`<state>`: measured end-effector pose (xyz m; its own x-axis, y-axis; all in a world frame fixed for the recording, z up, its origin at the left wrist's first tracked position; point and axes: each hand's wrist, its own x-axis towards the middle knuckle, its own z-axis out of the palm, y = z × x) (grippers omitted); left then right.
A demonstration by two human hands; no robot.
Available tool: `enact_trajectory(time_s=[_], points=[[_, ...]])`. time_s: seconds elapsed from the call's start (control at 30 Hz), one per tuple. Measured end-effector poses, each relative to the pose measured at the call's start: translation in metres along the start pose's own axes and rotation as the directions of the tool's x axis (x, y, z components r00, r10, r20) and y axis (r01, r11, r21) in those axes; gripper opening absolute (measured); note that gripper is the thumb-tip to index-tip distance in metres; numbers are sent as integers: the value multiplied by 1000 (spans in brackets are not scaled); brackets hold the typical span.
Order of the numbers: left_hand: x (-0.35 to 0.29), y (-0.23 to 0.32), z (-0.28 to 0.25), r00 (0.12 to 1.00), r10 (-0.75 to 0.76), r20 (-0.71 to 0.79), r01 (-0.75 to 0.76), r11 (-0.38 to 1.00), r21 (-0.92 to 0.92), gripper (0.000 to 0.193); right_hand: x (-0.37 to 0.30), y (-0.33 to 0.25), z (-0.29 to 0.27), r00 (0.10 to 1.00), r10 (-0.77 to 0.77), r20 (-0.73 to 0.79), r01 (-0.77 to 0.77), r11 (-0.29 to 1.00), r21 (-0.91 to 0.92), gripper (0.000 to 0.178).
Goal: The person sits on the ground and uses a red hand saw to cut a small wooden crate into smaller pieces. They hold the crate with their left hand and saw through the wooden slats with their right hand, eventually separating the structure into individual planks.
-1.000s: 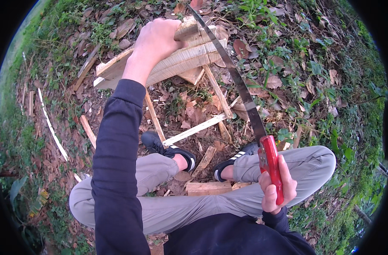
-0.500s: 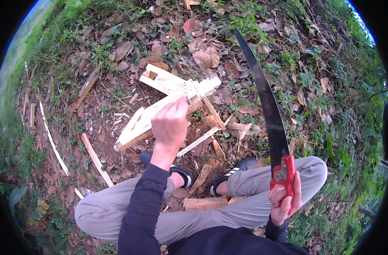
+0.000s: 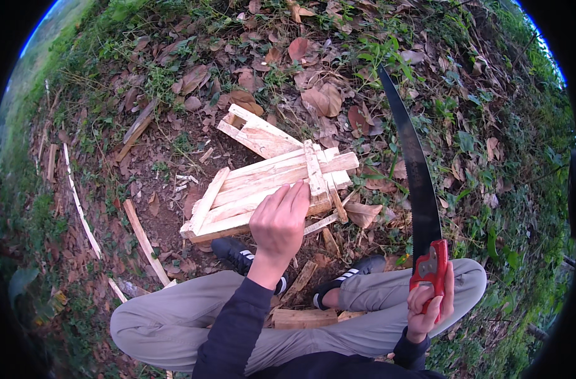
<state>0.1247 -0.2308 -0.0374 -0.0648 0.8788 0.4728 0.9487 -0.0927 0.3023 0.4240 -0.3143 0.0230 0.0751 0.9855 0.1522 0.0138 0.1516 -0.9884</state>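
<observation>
My left hand [image 3: 278, 224] reaches over the near edge of a small slatted wooden frame [image 3: 256, 180]. Its fingers are closed together at the near end of a crosspiece [image 3: 313, 167]; the thumb is hidden. Pale, rough-cut slats run between two crosspieces, and their ends stick out past the right one. Behind it lies a second pale wooden piece [image 3: 263, 136] with an opening at its far end. In my right hand [image 3: 430, 309] is a curved hand saw [image 3: 417, 174], gripped by its red handle, its long dark blade pointing up and away from the wood.
Thin sticks and offcuts lie to the left, including a long strip [image 3: 146, 240]. A wood block [image 3: 305, 318] sits between my crossed legs, near my shoes [image 3: 351, 278]. Dry leaves [image 3: 323, 99] and green plants cover the sloping ground around.
The wooden frame has turned so that more of its slatted face shows, and it sits farther right. My left hand has moved right and nearer. The saw has shifted slightly right and down.
</observation>
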Motion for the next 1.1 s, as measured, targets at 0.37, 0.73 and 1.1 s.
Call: enact_trajectory(time_s=[0.37, 0.73, 1.1], points=[[118, -82, -68, 981, -92, 171, 104, 993, -59, 25, -2, -16, 8, 999, 33, -1, -33, 998, -53, 68], [164, -124, -9, 920, 111, 376, -127, 992, 17, 29, -7, -27, 34, 995, 7, 98, 2, 995, -99, 68], [172, -115, -3, 893, 37, 448, -116, 982, 149, 30, 19, -23, 86, 949, -158, 274, 234, 933, -272, 55]])
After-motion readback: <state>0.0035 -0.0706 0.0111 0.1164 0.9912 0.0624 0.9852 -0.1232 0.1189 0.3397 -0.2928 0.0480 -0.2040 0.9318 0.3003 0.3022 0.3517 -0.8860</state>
